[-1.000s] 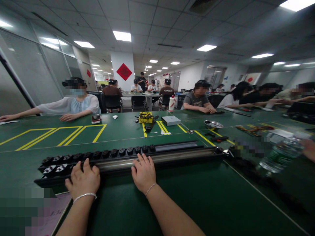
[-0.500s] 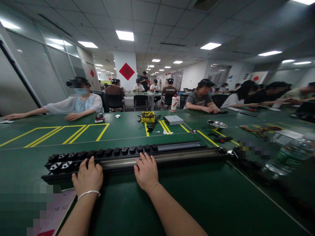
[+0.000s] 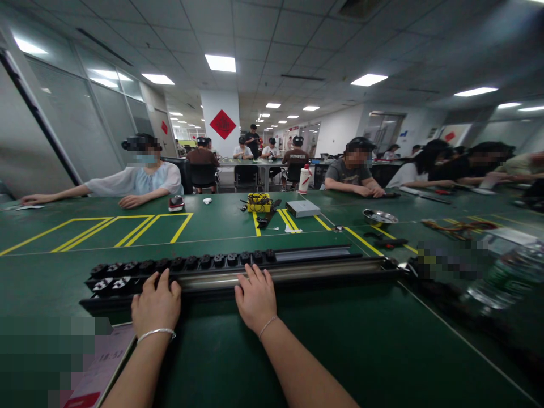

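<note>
Two long black channels lie side by side across the green table. A row of round-faced black modules, which look like power sockets, fills much of the far channel. In the near channel, a bare metallic strip shows to the right of my left hand, with two more modules at its left end. My left hand rests on the near channel beside those two modules, fingers spread. Further right, my right hand lies on the same channel with fingers stretched out. Neither hand grips anything visible.
A phone lies by my left forearm. Across the table are a yellow block with black cable, a grey box and a metal bowl. A plastic bottle is at right. Several people sit around the table.
The whole view has shifted slightly, with the scene now a little further right. Both hands stay in the same places on the channel.
</note>
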The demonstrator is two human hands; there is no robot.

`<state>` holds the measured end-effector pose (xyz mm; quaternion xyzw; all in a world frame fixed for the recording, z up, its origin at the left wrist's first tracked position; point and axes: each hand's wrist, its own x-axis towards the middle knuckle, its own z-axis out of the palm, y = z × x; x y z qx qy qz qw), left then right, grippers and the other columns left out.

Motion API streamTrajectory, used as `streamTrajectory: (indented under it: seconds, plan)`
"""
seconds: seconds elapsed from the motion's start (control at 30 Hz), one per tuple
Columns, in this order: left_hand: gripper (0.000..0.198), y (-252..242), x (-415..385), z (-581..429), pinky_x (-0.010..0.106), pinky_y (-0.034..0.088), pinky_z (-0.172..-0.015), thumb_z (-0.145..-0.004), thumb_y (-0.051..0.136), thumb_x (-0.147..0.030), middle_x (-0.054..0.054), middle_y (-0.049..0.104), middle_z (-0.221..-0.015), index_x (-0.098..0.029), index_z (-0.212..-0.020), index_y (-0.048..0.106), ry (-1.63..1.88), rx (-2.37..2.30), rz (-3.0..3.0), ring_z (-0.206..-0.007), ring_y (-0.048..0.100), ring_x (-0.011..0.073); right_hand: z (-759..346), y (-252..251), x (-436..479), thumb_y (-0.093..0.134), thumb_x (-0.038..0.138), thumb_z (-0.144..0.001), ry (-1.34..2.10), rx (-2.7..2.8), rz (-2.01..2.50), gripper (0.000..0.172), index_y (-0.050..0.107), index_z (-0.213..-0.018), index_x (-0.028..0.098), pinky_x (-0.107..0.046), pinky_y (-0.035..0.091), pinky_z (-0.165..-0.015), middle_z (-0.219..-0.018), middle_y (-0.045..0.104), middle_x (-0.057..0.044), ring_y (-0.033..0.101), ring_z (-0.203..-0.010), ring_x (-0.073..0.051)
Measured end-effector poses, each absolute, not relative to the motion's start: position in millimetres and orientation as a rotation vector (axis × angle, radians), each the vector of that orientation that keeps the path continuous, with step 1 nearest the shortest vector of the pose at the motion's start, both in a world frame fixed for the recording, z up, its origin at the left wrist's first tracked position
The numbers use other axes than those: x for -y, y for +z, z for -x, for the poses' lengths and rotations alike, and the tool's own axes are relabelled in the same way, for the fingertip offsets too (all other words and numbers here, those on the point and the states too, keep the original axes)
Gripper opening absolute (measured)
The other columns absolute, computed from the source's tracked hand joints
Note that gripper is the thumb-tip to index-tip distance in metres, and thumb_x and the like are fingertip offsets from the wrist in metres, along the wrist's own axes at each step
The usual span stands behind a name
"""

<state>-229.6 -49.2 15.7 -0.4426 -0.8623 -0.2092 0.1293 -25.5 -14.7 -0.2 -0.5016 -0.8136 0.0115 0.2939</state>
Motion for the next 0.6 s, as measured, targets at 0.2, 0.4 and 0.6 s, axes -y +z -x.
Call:
streamTrajectory:
  seconds: [0.2, 0.4, 0.6]
  plan:
    - [0.047, 15.1, 49.4, 229.3, 0.046, 0.034, -0.097, -0.086, 0.028, -0.032, 0.014, 0.043, -0.134, -0.017, -0.127, 0.047, -0.574, 2.480, 1.314, -0.114, 0.048, 0.0281, 25.8, -0.3, 14.6, 0.036, 0.038, -0.089, 0.034, 2.164, 1.337, 0.035, 0.057, -0.114, 0.027, -0.039, 0.015, -0.106, -0.135, 0.045, -0.002, 0.031, -0.128, -0.019]
    - [0.048, 14.1, 49.2, 229.8, 0.046, 0.036, -0.096, -0.087, 0.024, -0.032, 0.013, 0.045, -0.133, -0.018, -0.127, 0.048, -0.548, 2.456, 1.315, -0.111, 0.051, 0.0274, 25.7, -2.3, 13.6, 0.036, 0.038, -0.089, 0.056, 2.145, 1.301, 0.035, 0.057, -0.114, 0.027, -0.040, 0.016, -0.106, -0.135, 0.045, -0.002, 0.032, -0.128, -0.020]
    - [0.047, 15.4, 50.0, 228.2, 0.046, 0.036, -0.095, -0.087, 0.025, -0.031, 0.012, 0.046, -0.132, -0.019, -0.125, 0.049, -0.529, 2.428, 1.325, -0.109, 0.052, 0.0272, 26.1, -2.6, 14.1, 0.036, 0.037, -0.089, 0.073, 2.139, 1.299, 0.035, 0.057, -0.114, 0.026, -0.040, 0.015, -0.106, -0.135, 0.045, -0.003, 0.032, -0.128, -0.021]
